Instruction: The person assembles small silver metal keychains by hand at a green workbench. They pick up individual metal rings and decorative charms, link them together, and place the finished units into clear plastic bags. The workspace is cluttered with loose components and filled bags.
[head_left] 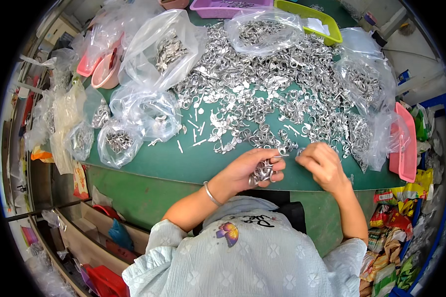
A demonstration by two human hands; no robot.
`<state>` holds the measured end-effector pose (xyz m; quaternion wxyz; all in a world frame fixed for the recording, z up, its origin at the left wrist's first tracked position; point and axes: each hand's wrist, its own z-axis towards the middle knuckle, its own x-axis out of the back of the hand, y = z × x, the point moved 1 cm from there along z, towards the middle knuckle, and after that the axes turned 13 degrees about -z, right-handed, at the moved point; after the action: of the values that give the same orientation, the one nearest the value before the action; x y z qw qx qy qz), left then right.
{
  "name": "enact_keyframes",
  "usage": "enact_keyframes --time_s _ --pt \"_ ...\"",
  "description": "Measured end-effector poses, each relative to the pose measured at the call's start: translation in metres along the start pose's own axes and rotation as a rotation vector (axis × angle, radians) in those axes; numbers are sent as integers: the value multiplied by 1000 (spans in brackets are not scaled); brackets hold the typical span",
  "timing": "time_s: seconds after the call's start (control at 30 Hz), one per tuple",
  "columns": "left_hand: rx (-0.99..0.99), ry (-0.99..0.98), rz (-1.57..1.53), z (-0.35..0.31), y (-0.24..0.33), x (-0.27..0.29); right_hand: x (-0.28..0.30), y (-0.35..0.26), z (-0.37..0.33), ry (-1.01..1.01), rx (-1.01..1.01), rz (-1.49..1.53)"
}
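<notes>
Cupping a bunch of small silver metal rings (262,172), the left hand (250,171) is curling round them while the right hand (321,163) is pinching at the table's (183,163) near edge, the big loose ring heap (267,94) lying mostly unsorted.

Clear plastic bags (161,52) holding silvery metal bits crowd the left and far side of the green table (183,166). A pink tray (406,148) sits at the right edge, a yellow-green tray (309,17) and a purple basket (223,9) at the far edge, and pink bowls (104,69) to the far left. Crumpled colourful wrappers (394,227) lie on the floor at right, red containers (106,279) below left
</notes>
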<state>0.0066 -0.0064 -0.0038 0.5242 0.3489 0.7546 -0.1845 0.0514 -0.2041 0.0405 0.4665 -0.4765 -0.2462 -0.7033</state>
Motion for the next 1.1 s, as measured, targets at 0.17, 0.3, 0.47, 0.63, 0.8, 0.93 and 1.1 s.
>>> enact_keyframes --time_s 0.17,0.3,0.47,0.63,0.8,0.93,1.1 --pt "-51 -60 23 -4 6 5 -18 17 -13 64 -290 -6" --pt "-165 31 214 8 -8 17 -34 12 -11 -11 -467 -60" --pt "-201 72 291 16 -19 24 -45 -29 -7 -53 -575 607" --pt "-152 -28 -235 10 -22 25 -43 -43 -3 57 -434 457" --pt "-96 -86 -212 25 -33 52 -48 25 -30 71 -843 -53" --pt "-95 13 -224 19 -37 30 -80 45 -39 -154 -1016 -420" --pt "-133 45 -273 14 -47 33 -94 10 -11 -15 -746 -236"
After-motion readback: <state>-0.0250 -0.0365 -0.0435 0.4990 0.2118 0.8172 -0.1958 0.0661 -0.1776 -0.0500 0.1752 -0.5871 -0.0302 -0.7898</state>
